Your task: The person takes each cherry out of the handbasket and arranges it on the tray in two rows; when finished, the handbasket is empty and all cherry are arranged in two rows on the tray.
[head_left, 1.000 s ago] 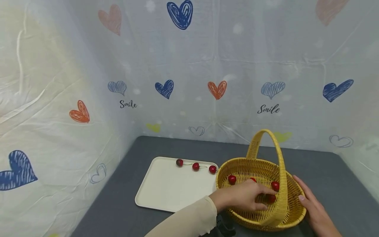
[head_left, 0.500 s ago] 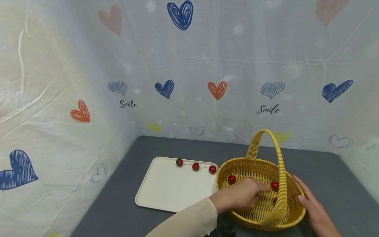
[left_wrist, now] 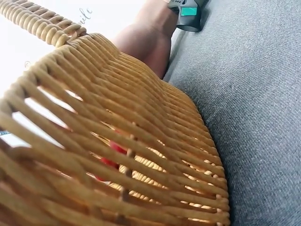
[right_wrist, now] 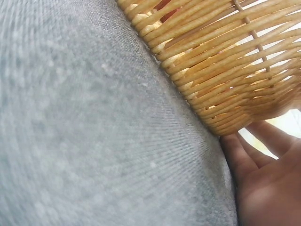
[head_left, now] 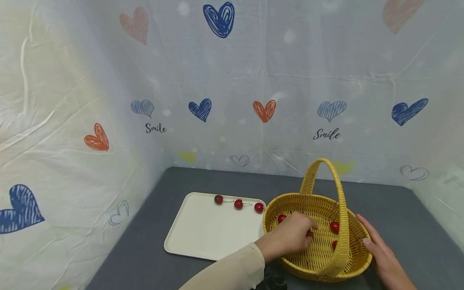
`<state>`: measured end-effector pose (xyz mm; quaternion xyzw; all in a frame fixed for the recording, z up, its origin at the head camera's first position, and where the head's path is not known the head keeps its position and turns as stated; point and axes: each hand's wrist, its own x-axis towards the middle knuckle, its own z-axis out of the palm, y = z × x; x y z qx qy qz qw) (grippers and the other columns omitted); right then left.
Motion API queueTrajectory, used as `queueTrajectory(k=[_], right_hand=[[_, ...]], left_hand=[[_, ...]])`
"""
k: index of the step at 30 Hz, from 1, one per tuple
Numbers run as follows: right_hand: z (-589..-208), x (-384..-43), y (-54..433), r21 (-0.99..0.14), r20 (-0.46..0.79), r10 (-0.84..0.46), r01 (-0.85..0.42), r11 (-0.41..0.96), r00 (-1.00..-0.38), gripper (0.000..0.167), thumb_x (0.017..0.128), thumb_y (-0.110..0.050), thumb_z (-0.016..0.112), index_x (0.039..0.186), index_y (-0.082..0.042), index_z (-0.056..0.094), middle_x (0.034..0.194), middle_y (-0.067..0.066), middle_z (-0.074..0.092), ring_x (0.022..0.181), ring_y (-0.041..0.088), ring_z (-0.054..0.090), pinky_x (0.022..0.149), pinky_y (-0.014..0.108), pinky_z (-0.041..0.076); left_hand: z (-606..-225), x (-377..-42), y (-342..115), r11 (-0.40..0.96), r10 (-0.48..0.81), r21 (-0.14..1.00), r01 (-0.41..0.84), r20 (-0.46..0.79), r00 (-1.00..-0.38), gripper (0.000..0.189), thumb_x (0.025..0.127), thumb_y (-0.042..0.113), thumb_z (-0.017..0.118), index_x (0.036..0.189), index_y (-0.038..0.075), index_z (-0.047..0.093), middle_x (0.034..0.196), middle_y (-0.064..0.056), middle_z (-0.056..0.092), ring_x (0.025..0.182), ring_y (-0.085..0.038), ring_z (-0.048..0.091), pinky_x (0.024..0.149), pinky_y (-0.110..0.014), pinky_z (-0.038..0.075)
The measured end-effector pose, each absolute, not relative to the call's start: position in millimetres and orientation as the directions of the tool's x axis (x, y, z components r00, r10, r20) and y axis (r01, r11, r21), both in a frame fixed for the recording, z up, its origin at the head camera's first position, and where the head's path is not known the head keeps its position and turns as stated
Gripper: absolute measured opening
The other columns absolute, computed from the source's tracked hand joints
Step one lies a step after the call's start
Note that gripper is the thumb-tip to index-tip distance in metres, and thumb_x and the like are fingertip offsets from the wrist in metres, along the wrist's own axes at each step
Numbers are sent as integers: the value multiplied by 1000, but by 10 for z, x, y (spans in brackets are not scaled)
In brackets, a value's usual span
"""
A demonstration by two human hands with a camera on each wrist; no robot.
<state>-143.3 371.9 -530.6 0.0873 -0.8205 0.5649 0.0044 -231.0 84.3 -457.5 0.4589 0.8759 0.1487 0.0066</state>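
Note:
My left hand [head_left: 291, 233] reaches inside the yellow wicker basket [head_left: 290, 199] and pinches a red cherry [head_left: 309, 233] low in it; the fingers partly cover the fruit. To the left of the hand, another cherry [head_left: 281, 218] shows at the basket's inner side. Two more lie under the handle, an upper cherry [head_left: 334, 227] and a lower cherry [head_left: 334, 244] that the handle half hides. Outside at the right, my right hand [head_left: 384, 253] holds the basket with its thumb at the rim and fingers along the wall. In the right wrist view those fingers [right_wrist: 242, 155] touch the weave.
A cream tray [head_left: 210, 233] lies left of the basket, its right edge close to it. Along its far side sit a left cherry [head_left: 218, 199], a middle cherry [head_left: 238, 204] and a right cherry [head_left: 259, 207]. The tall basket handle [head_left: 340, 201] arches over the grey tabletop [head_left: 145, 249].
The left hand has drawn back leftward from the cherries under the handle, its fingers curling, and now pinches a cherry near the basket's middle. The right hand stays at the basket.

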Motion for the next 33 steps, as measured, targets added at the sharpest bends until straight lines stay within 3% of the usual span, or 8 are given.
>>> queueTrajectory(k=[4,8,11,14,18,23,26,33], right_hand=[[-5304,-1431,3708,-923,123,-133,-162,348,-984,61,122,-19,26,179,-25,5,160,-34,21,127,-33,35,92,3,42],[-5303,-1432,3703,-925,143,-137,-182,335,-980,61,122,-17,26,179,-22,6,160,-34,22,129,-31,36,93,2,43],[-5304,-1434,3705,-925,142,-139,-181,333,-980,61,121,-16,26,179,-22,5,159,-34,23,129,-30,37,93,3,44],[-5306,-1435,3711,-926,130,-137,-170,338,-982,61,122,-18,25,179,-23,5,159,-34,22,128,-31,36,92,5,45],[-5309,-1435,3720,-923,112,-134,-153,352,-985,61,122,-19,25,179,-23,4,159,-33,20,126,-32,35,91,7,47],[-5298,-1446,3734,-923,52,-117,-92,374,-992,61,123,-26,24,179,-26,0,164,-25,16,121,-34,34,89,13,51],[-5287,-1447,3738,-925,12,-105,-51,377,-994,61,123,-30,23,178,-27,-2,169,-16,12,120,-33,34,87,15,53],[-5266,-1443,3718,-927,-11,-95,-26,373,-995,62,123,-31,23,178,-26,-4,176,1,7,119,-33,35,87,16,54]], left_hand=[[-4578,-2296,844,544,798,272,794,125,-590,14,96,10,79,90,23,79,78,16,67,67,2,50,61,-10,39],[-4575,-2287,838,536,803,281,796,123,-584,10,98,17,83,91,25,81,77,18,66,67,5,53,61,-9,41],[-4575,-2286,838,540,799,299,787,110,-591,2,98,25,85,99,26,84,82,19,71,69,8,55,63,-7,42],[-4581,-2288,841,546,794,307,780,107,-598,6,98,28,86,102,25,85,86,18,74,72,10,56,65,-6,44],[-4593,-2293,837,529,805,301,793,117,-581,3,98,22,85,101,24,84,86,17,74,72,10,55,66,-5,43],[-4585,-2303,835,483,811,335,809,176,-558,19,100,15,80,118,22,83,99,15,78,82,12,60,72,-2,45],[-4579,-2322,821,437,808,406,803,215,-549,28,101,17,80,129,22,81,113,14,81,89,15,63,75,-1,47],[-4535,-2324,749,317,780,629,710,253,-572,29,104,20,79,132,24,81,125,16,79,109,15,65,87,-3,51]])
